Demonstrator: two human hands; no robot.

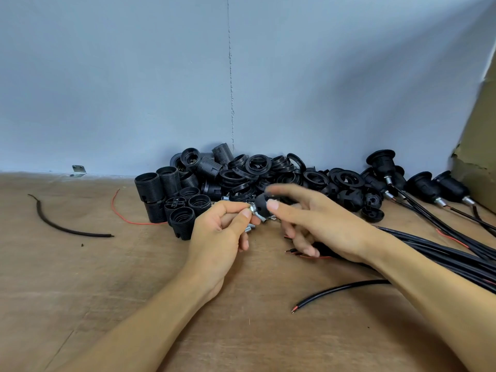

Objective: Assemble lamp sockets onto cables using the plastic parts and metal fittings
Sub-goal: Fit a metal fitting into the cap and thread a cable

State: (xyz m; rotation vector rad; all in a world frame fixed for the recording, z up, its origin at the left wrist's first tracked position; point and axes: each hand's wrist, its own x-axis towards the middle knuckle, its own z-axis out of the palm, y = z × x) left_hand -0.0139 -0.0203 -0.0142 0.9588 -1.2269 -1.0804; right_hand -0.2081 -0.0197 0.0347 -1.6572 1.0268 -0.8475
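Soft even light, faint shadows, motion-blurred right-hand fingers [284, 190], wide-angle edge bending

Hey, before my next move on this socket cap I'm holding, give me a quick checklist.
1. Left hand pinches the metal fitting: ok.
2. Right hand grips the black cap: ok.
3. Fitting seated fully in the cap: cannot tell, fingers and blur hide it.
4. Loose cable, end bared, lying nearby: ok.
5. Threaded bodies piled within reach: ok.

A metal fitting [252, 209] in the left hand [222, 233], a black socket cap [261, 203] in the right hand [324, 224], plastic parts [236, 173] behind.
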